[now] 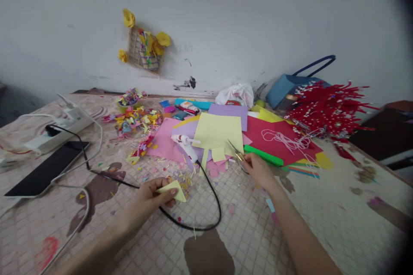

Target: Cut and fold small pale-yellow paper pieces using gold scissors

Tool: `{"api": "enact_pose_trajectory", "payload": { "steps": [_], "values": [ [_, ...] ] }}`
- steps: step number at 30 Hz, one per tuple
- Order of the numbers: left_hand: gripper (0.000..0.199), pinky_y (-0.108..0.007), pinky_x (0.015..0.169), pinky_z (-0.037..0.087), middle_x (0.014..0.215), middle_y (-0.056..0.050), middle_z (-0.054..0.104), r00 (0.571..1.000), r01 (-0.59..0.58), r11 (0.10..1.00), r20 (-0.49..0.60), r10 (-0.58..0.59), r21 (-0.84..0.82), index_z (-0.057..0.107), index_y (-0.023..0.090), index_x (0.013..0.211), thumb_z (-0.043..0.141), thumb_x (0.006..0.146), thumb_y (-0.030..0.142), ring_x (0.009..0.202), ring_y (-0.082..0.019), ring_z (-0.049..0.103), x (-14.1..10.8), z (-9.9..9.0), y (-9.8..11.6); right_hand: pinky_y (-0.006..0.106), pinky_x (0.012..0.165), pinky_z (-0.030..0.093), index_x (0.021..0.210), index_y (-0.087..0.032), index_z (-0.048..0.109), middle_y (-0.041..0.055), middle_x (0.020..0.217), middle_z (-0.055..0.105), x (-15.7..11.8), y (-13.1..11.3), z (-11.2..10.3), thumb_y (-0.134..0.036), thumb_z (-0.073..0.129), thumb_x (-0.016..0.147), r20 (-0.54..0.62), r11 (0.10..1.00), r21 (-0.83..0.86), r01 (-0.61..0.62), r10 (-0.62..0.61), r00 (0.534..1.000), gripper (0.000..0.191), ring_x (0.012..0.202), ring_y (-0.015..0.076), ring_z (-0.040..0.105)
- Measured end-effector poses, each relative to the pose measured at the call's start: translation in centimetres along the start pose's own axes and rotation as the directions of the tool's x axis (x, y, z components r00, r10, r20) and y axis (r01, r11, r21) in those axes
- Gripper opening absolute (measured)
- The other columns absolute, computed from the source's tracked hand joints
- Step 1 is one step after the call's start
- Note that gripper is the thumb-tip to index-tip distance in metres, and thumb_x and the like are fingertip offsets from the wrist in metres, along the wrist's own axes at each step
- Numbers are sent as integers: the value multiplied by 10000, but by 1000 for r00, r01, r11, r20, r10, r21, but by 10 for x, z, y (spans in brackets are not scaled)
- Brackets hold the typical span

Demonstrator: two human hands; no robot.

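Note:
My left hand (157, 194) pinches a small piece of pale yellow paper (177, 189) between thumb and fingers, above the table. Further right, my right hand (256, 169) is closed on the handle of a pair of scissors (238, 153), whose blades point away toward a large pale yellow sheet (219, 131). A smaller yellow square (218, 154) lies just left of the scissors. Between the hands and the sheet rests a white glue gun (187, 146) with a black cord (217, 197) looping toward me. A green stick-like tube (263, 155) lies beside my right hand.
Colourful paper scraps (137, 122) are heaped at the back left. A power strip (58, 131) and a dark tablet (48, 169) sit on the left with cables. Red paper (277, 135) carries tangled white string (287, 141). Red beaded strands (325, 107) and a blue bag (284, 88) stand at the back right.

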State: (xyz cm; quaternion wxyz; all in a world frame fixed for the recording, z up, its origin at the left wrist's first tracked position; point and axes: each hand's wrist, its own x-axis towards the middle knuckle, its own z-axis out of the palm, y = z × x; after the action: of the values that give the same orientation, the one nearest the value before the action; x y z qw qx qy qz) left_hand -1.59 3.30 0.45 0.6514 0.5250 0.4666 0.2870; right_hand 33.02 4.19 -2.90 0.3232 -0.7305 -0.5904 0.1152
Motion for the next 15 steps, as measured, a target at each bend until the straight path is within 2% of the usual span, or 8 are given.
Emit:
{"api": "enact_pose_trajectory", "payload": {
  "steps": [3, 5, 7, 9, 10, 12, 15],
  "values": [
    [258, -191, 529, 349, 537, 22, 582, 999, 32, 999, 33, -31, -31, 545, 138, 642, 658, 676, 367, 509, -83, 485, -1, 3, -1, 318, 622, 423, 813, -177, 498, 68, 715, 619, 2, -2, -10, -303, 455, 779, -31, 998, 53, -32, 34, 999, 137, 665, 208, 585],
    [263, -194, 527, 350, 529, 24, 577, 999, 40, 998, 36, -38, -46, 549, 136, 640, 664, 666, 370, 501, -83, 482, -3, 5, -1, 297, 605, 431, 906, -178, 474, 60, 762, 617, 0, -14, -14, -336, 464, 790, -65, 989, 142, -30, 40, 997, 196, 661, 183, 584],
    [267, -199, 528, 355, 534, 20, 583, 999, 35, 998, 21, -34, -49, 547, 136, 628, 674, 649, 370, 503, -87, 488, -4, 7, 0, 257, 544, 412, 894, -190, 474, 16, 711, 575, -7, -36, -14, -373, 586, 725, -98, 908, 418, -12, 58, 993, 274, 594, 147, 537],
    [273, -196, 522, 353, 526, 21, 582, 1000, 14, 999, 12, -14, -52, 541, 137, 612, 679, 640, 372, 500, -86, 490, -4, 8, 1, 206, 437, 325, 786, -198, 479, -49, 555, 445, -21, -63, -7, -403, 566, 758, -55, 794, 607, -27, 76, 996, 224, 466, 96, 418],
    [278, -197, 521, 353, 516, 20, 582, 1000, 13, 999, 16, -13, -47, 533, 139, 598, 681, 635, 371, 497, -88, 495, -5, 8, 1, 197, 405, 279, 746, -198, 472, -64, 507, 393, -31, -77, -2, -414, 546, 777, 26, 747, 662, -61, 59, 998, 231, 431, 85, 369],
    [278, -197, 509, 349, 513, 16, 592, 1000, 14, 999, 17, -13, -47, 520, 145, 594, 679, 636, 370, 492, -93, 507, -6, 9, 2, 196, 394, 253, 702, -184, 481, -56, 506, 399, -52, -102, 11, -424, 549, 779, 208, 711, 688, -147, 2, 978, 261, 428, 77, 356],
    [266, -193, 506, 352, 507, 22, 588, 1000, -15, 999, 23, 16, -45, 514, 146, 608, 673, 648, 355, 490, -91, 515, -10, 12, 2, 196, 409, 268, 755, -169, 527, -56, 526, 411, -80, -125, 30, -431, 559, 767, 424, 711, 660, -244, -84, 902, 265, 441, 75, 367]
  ]
}}
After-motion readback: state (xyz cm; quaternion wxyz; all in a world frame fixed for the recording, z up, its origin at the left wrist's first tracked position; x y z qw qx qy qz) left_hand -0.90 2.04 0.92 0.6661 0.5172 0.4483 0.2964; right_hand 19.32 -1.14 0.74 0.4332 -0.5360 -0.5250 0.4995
